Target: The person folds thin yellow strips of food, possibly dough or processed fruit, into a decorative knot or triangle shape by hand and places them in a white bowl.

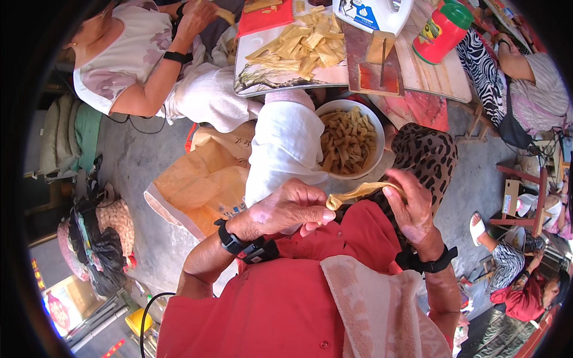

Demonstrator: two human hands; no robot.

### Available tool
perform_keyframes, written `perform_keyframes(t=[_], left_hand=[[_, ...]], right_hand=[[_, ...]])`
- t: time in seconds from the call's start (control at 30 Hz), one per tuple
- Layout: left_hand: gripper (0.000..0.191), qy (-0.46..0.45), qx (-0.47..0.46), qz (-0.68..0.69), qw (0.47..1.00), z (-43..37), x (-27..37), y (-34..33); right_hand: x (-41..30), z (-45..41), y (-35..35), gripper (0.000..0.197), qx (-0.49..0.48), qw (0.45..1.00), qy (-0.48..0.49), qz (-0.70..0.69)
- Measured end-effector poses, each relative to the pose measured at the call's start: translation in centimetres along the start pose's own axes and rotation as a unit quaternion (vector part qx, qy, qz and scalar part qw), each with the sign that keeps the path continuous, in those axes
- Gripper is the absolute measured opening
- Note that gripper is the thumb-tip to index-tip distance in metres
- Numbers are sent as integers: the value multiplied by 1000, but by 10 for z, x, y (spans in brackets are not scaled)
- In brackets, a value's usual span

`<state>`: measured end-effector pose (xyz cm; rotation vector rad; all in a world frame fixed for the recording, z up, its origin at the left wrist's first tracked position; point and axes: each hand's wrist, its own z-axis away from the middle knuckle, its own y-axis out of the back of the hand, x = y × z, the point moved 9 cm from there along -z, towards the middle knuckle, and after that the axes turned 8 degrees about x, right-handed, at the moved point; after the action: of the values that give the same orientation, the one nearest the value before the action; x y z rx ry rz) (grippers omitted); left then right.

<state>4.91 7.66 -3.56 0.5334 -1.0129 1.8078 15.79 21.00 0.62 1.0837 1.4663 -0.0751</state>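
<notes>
A pale yellow, leaf-like strip stretches between my two hands above my lap. My left hand pinches its rolled or folded left end between thumb and fingers. At the other end, my right hand holds the strip with thumb and fingertips. Just beyond my hands stands a white basin containing many short, folded yellow pieces. Farther off, a loose pile of flat yellow strips lies on a white board with a painted branch. The material of the strips is uncertain.
Right of the pile, a wooden block with an upright blade is fixed to a dark board. Behind are a white plastic jug and a red jar. A brown paper sack lies left. Other people sit nearby.
</notes>
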Motion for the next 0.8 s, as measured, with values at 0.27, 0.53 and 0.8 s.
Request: perform_keyframes(t=[0.27,0.53,0.8], left_hand=[[10,-298,149,-311,890,4,40,-5],[11,-417,141,-370,818,-1,48,-29],[8,-404,143,-505,749,-16,42,-46]], right_hand=[[32,22,-15,18,42,963,-199,-179],[10,11,-57,31,-97,914,-235,-316],[25,8,-60,29,8,841,-291,-456]])
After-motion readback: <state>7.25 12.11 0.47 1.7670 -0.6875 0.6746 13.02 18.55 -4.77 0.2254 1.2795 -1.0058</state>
